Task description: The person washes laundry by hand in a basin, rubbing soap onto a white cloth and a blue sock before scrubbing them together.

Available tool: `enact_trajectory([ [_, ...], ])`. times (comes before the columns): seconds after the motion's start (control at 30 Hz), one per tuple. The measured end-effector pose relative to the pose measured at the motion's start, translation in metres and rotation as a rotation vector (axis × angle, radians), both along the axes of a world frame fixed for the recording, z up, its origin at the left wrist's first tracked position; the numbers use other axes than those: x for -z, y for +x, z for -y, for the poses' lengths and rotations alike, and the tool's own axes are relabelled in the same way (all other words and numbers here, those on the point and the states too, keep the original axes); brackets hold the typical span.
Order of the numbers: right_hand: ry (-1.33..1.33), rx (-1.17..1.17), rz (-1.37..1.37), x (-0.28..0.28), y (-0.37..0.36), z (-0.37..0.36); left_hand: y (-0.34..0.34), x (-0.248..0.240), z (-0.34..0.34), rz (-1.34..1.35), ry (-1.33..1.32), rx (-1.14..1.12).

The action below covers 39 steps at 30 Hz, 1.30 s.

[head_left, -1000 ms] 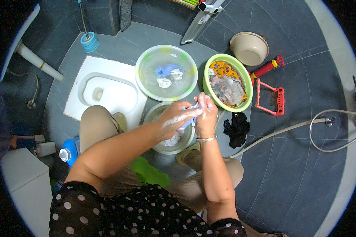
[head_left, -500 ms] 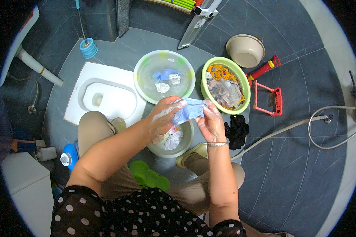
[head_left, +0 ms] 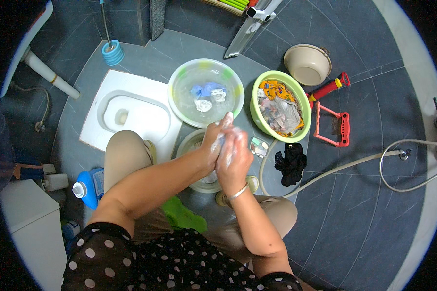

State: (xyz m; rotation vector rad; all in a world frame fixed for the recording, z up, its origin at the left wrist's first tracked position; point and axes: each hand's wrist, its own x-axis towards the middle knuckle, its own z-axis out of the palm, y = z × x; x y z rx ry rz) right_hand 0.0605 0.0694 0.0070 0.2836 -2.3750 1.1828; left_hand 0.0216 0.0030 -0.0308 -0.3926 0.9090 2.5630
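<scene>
Soapy and pressed palm to palm, my left hand (head_left: 211, 145) and my right hand (head_left: 236, 157) close on a small light-blue cloth (head_left: 222, 140). Only a sliver of the cloth shows between them; my fingers hide the rest. White lather coats the fingers. Right below my hands is a pale basin (head_left: 182, 151) holding light-coloured laundry, mostly covered by my arms. Just beyond them stands a larger translucent basin (head_left: 176, 107) of water, with a blue cloth (head_left: 209, 89) and white cloths (head_left: 203, 105) in it.
To the right are a green tub (head_left: 255, 116) of clothes, a soap dish (head_left: 259, 147), black cloth (head_left: 291, 164), a hose (head_left: 344, 167) and a red-handled frame (head_left: 344, 129). A squat toilet (head_left: 94, 131) and a blue bottle (head_left: 88, 189) lie left. A beige basin (head_left: 307, 65) leans at the back wall.
My hands have come together, folding the spread blue cloth between the palms. My right hand has moved left and turned inward. The soap dish has come into sight.
</scene>
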Motion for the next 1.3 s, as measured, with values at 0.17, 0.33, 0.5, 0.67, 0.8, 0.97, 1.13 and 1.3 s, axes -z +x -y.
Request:
enact_trajectory([
  [0.17, -0.129, 0.121, 0.148, 0.004, -0.024, -0.007, 0.009, -0.017, -0.011, 0.05, -0.007, -0.076],
  [0.33, -0.231, 0.153, 0.189, 0.03, -0.042, -0.03, 0.016, -0.01, -0.007, -0.007, -0.379, 0.101],
  [0.5, -0.697, 0.141, 0.243, 0.058, -0.049, -0.039, 0.023, -0.011, -0.003, -0.026, -0.282, 0.214],
  [0.67, -1.043, 0.083, 0.4, 0.045, -0.039, -0.05, 0.009, -0.013, 0.005, -0.032, -0.405, 0.155],
  [0.8, -1.062, 0.033, 0.39, 0.028, -0.019, -0.028, 0.003, -0.007, 0.005, 0.039, -0.166, -0.023],
  [0.97, -0.367, 0.021, 0.213, 0.007, 0.004, -0.001, -0.009, 0.008, 0.003, 0.038, 0.041, -0.034],
  [1.13, -0.007, -0.147, -0.153, -0.001, 0.011, 0.01, -0.009, 0.017, 0.002, 0.026, -0.096, 0.058],
  [1.3, -0.005, 0.048, -0.096, 0.005, -0.01, 0.0, 0.002, 0.025, -0.005, -0.171, 0.309, 0.067],
])
